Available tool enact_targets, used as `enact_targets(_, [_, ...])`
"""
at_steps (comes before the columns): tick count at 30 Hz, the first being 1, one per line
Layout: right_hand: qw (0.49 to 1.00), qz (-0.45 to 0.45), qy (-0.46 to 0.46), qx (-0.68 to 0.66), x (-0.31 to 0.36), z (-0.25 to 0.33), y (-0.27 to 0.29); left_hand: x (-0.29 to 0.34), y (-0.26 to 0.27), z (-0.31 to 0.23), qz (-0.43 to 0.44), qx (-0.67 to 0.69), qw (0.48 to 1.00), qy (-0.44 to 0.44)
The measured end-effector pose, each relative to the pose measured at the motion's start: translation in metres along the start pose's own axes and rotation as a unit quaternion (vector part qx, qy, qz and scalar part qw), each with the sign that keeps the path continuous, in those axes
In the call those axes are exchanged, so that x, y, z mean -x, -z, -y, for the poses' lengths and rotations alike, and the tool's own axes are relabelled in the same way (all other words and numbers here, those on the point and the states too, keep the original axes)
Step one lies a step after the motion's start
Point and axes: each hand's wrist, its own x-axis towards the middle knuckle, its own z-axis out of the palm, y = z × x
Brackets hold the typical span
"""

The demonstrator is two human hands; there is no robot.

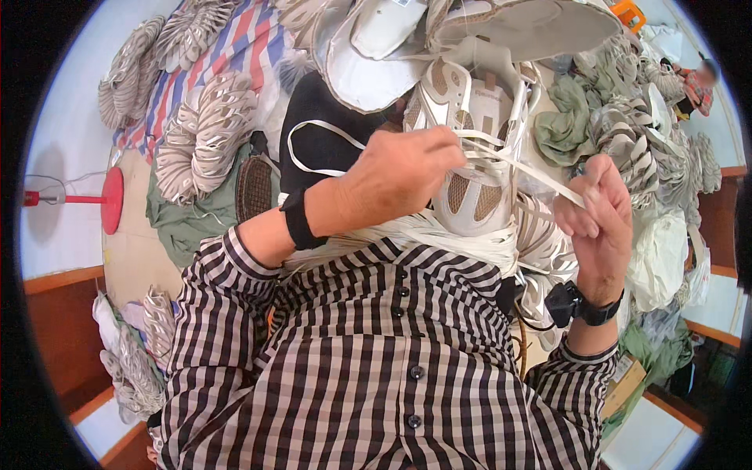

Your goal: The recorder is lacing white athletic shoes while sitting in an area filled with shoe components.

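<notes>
A white and beige sneaker (469, 210) rests in front of me, its toe toward my body and its opening away from me. My left hand (403, 171) is closed over the left eyelet side, fingertips pinched on the lace. A loose length of white shoelace (315, 123) loops out to the left of that hand. From the sneaker's eyelets another stretch of lace runs taut to the right, where my right hand (599, 202) pinches it between thumb and fingers. Under the toe lies a bundle of white laces (415, 233) across my lap.
White uppers with cardboard-like insides (368, 74) stand just beyond the sneaker. Bundled stacks of shoe parts (207, 137) lie at left, more (634, 137) at right beside green cloth (565, 121). A red fan base (113, 200) stands far left. Another person (695, 88) is at far right.
</notes>
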Motion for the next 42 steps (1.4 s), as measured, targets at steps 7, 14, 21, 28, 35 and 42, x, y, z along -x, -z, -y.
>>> enact_targets(7, [0.995,-0.038,0.065,0.068,-0.024,0.004,0.035,-0.003,-0.002,0.004,-0.056,0.085,0.995,0.022])
enact_targets(14, [0.976,-0.085,0.082,0.183,-0.044,0.001,0.063,-0.007,-0.001,0.005,-0.061,0.132,0.988,0.056])
enact_targets(21, [0.970,-0.094,0.114,0.194,-0.061,0.015,0.075,-0.011,-0.003,0.008,-0.073,0.142,0.986,0.047])
enact_targets(28, [0.959,-0.140,0.122,0.213,-0.031,0.010,0.097,-0.004,0.005,0.013,-0.128,0.092,0.973,0.167])
enact_targets(35, [0.862,-0.144,0.063,0.482,-0.021,-0.002,0.080,-0.004,-0.002,0.016,-0.096,0.002,0.987,0.127])
enact_targets(42, [0.795,0.021,0.198,0.574,-0.037,-0.019,0.007,-0.006,-0.001,0.018,-0.109,0.036,0.984,0.139])
